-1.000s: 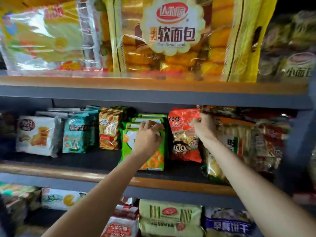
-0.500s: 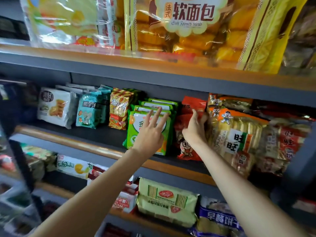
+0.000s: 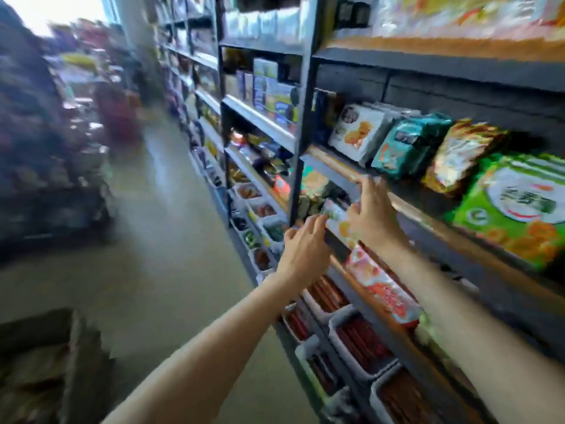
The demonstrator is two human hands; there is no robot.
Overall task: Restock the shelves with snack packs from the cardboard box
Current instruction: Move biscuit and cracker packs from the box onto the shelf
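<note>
Blurred aisle, both hands (image 3: 305, 252) seemingly empty, beside snack shelf (image 3: 422, 209)

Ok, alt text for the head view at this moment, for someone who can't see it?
Blurred head view down a shop aisle: both bare hands, left hand and right hand, reach empty with loose fingers toward the edge of a grey shelf holding a green snack pack. A cardboard box sits at lower left.

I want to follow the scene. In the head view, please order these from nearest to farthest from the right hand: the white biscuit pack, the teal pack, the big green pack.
From the right hand:
1. Teal pack, up and just right of the hand.
2. White biscuit pack, straight above, slightly farther; close to the teal pack's rank.
3. Big green pack, far right on the same shelf.
</note>
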